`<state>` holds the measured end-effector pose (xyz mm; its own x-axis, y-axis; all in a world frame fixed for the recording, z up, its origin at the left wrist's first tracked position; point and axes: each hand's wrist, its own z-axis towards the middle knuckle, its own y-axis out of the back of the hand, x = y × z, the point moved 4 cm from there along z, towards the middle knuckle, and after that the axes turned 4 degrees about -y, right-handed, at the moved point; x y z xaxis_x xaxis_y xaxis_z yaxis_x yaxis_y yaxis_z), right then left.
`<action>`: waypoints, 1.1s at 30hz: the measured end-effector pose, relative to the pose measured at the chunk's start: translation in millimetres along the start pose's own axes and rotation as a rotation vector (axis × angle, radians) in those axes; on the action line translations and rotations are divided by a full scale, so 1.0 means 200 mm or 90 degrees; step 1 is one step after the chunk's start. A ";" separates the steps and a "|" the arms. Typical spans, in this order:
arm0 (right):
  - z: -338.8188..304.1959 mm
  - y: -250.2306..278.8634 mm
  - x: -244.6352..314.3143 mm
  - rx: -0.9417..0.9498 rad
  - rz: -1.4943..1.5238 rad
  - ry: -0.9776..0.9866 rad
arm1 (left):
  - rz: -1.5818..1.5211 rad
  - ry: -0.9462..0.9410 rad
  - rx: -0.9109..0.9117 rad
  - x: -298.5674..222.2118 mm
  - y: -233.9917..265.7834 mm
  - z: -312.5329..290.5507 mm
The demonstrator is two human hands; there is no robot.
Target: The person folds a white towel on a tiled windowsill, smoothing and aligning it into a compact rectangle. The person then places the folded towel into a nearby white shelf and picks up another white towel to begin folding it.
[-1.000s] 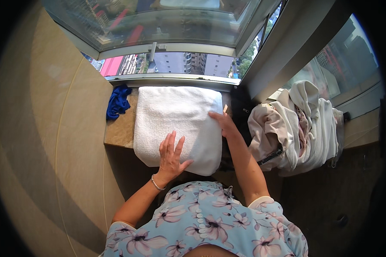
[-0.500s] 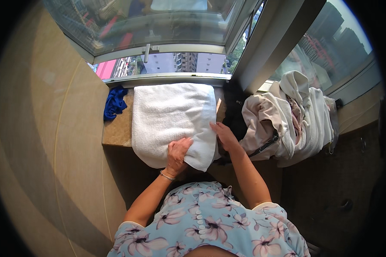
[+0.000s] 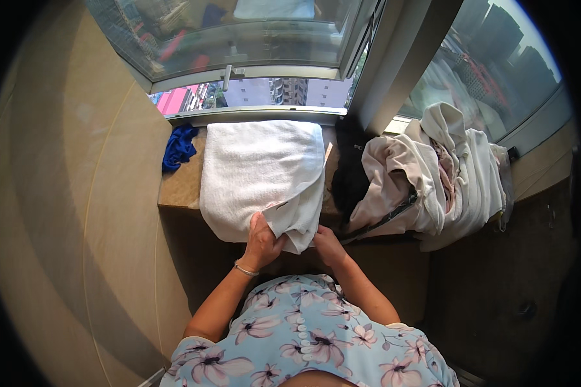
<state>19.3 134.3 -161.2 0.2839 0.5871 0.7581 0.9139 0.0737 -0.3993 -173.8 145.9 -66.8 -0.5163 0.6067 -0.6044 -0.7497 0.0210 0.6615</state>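
One hand (image 3: pixel 263 244), the left, is clamping the towel (image 3: pixel 258 164) over the surface's (image 3: pixel 179 190) front edge, while the right hand (image 3: pixel 330 247), now shifted nearer, is hiding its fingertips, grip unclear.

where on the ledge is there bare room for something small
The brown ledge is bare at its near left, between the blue cloth and the white towel. A slim strip separates towel and black item. Further right, piled clothes crowd it.
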 end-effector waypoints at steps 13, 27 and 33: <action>-0.16 -0.22 0.35 0.112 0.008 0.162 | 0.038 0.110 -0.030 -0.13 -0.04 0.00; 0.03 0.01 0.27 0.043 -0.088 0.053 | -0.295 0.233 -0.224 0.05 0.38 0.44; 0.15 -0.06 0.45 0.027 -0.008 0.089 | -0.375 0.270 -0.254 0.11 0.46 0.46</action>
<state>25.2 210.2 -103.8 0.3129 0.4679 0.8265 0.9056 0.1155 -0.4082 -216.3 234.2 20.8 -0.0461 0.2315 -0.9717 -0.9956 -0.0899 0.0258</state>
